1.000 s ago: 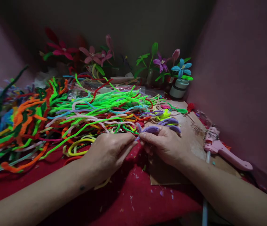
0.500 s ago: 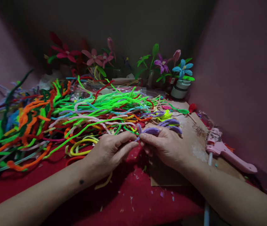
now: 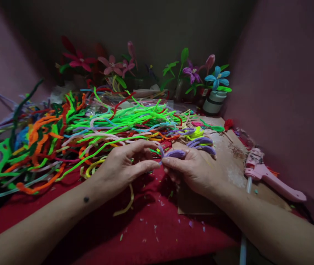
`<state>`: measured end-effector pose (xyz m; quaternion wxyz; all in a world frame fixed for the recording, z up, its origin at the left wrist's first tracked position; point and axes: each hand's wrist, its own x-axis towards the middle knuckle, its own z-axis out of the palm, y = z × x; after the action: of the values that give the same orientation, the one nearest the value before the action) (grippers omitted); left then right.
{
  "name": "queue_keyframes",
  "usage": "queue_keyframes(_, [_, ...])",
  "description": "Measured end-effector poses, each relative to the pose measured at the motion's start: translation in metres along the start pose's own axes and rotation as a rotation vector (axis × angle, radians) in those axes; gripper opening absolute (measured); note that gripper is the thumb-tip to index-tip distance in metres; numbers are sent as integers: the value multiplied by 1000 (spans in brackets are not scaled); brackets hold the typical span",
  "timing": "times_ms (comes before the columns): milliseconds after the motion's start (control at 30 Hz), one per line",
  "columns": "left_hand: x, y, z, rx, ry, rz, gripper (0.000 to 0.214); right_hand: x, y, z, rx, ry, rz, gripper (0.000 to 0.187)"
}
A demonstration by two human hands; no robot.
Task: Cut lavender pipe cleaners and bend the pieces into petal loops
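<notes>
My right hand (image 3: pixel 194 171) is closed in a pinch on a bent purple pipe cleaner piece (image 3: pixel 175 153), held just above the red cloth (image 3: pixel 151 235). Its loops stick out past my fingers. My left hand (image 3: pixel 121 167) sits right beside it, thumb and fingers curled loosely and partly apart, with the thumb tip almost touching the purple piece. Two more purple loops (image 3: pixel 202 144) lie on the brown board (image 3: pixel 229 165) behind my right hand.
A big heap of coloured pipe cleaners (image 3: pixel 85 129) covers the left and middle. Finished pipe-cleaner flowers (image 3: pixel 198 75) stand at the back, some in a white pot (image 3: pixel 213 102). A pink glue gun (image 3: pixel 267 176) lies on the right by the pink wall.
My left hand's fingers have lifted and spread, letting go of the pinch beside the purple piece. The right hand has kept its hold. The view shifted slightly.
</notes>
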<state>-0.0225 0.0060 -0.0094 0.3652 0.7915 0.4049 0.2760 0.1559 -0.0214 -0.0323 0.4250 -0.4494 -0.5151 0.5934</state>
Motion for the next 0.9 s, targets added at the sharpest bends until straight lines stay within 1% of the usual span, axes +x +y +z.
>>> queue_keyframes(33, [1,1,1,-39,20,-5,27,0,2,0,12,-27,13,22])
queue_keyframes(133, [2,5,7,-71,69,6,10,1,9,0,54,-85,40,18])
queue_keyframes(200, [2,7,10,-95,68,6,11,2,11,0,64,-105,38,17])
queue_keyframes(300, [2,9,11,-130,31,-5,10,1,9,0,37,-111,27,18])
queue_keyframes(400, [1,11,12,-49,36,-5,10,0,7,1,-5,-75,24,18])
queue_keyframes(500, [-1,11,15,89,81,38,10,1,8,1,-3,-49,20,19])
queue_keyframes(567, [-4,8,18,184,141,138,10,2,10,1,30,-29,21,19])
queue_keyframes(667, [-6,0,21,333,210,367,10,3,13,2,107,-2,41,18])
queue_keyframes(733, [-6,-7,22,465,209,563,9,4,15,2,146,2,67,18])
queue_keyframes(800, [-5,-15,22,604,179,785,8,4,16,2,164,-14,79,17])
queue_keyframes(833, [-4,-17,21,654,157,874,9,4,17,2,160,-21,73,18])
queue_keyframes(867, [-3,-18,21,665,144,924,10,4,16,2,147,-19,56,18])
queue_keyframes(900, [-2,-17,20,628,129,913,11,3,16,2,126,-13,33,19])
